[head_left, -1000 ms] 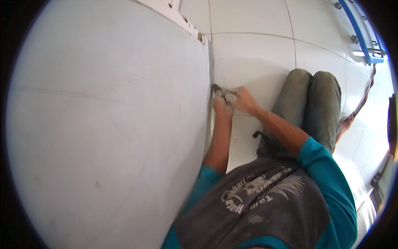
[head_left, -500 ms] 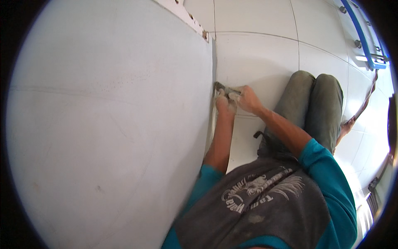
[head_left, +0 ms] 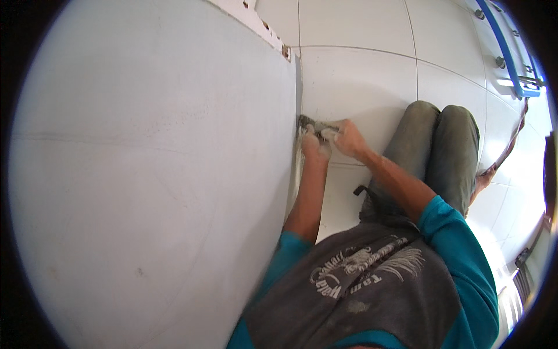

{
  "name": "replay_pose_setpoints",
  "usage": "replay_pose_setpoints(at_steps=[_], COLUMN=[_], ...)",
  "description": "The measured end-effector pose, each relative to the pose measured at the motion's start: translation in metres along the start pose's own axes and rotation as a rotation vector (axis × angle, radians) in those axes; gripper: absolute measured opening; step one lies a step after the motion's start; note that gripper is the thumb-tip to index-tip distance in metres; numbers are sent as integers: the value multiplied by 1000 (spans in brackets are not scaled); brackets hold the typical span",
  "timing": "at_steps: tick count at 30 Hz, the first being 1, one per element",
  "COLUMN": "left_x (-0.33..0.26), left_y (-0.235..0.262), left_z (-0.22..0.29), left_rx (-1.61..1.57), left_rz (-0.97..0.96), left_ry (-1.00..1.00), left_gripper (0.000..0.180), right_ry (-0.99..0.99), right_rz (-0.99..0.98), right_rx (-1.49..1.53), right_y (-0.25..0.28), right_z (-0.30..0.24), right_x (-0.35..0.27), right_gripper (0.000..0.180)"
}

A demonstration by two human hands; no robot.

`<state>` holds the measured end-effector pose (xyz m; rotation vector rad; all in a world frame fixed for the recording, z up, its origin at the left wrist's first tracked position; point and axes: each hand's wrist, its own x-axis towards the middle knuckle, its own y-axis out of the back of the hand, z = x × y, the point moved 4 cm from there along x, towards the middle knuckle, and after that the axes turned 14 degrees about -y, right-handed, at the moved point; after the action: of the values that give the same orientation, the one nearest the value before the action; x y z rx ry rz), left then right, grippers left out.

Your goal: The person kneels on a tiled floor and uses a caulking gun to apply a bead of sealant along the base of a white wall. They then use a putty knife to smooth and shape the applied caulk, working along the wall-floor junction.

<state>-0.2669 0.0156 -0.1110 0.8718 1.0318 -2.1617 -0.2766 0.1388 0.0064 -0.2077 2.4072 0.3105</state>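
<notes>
My right hand is closed round a thin grey tool that looks like a putty knife. Its dark end reaches to the foot of the pale grey wall, where the wall meets the floor. Right below it my left hand is closed, the fingers drawn together close to the tool. Whitish paste or dust coats the fingers of that hand. What the left fingers grip is too small and smeared to make out. Both hands almost touch each other.
White floor tiles with dark joints lie beyond my hands and around my bent legs. A rough broken wall edge stands at the top. At the upper right is a blue metal frame with bolts or feet.
My hands and the tool stay almost in the same spot at the foot of the wall. The whole view has shifted very slightly.
</notes>
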Motion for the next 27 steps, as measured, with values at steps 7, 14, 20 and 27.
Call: replay_pose_setpoints(at_steps=[7,14,20,27], left_x=[16,22,30,27], left_y=[9,10,11,-1], left_z=[3,-6,-9,-10], left_rx=[67,6,-69,8], left_rz=[-117,-132,1,-43], left_ry=[39,48,74,20], left_gripper=[46,47,42,38], right_ry=[-14,28,91,57], right_rz=[98,53,135,75], right_rx=[-142,-20,-84,-155], right_y=[-7,3,-2,10], right_z=[-13,0,8,-2], right_x=[-1,13,16,17], right_gripper=[40,37,38,39])
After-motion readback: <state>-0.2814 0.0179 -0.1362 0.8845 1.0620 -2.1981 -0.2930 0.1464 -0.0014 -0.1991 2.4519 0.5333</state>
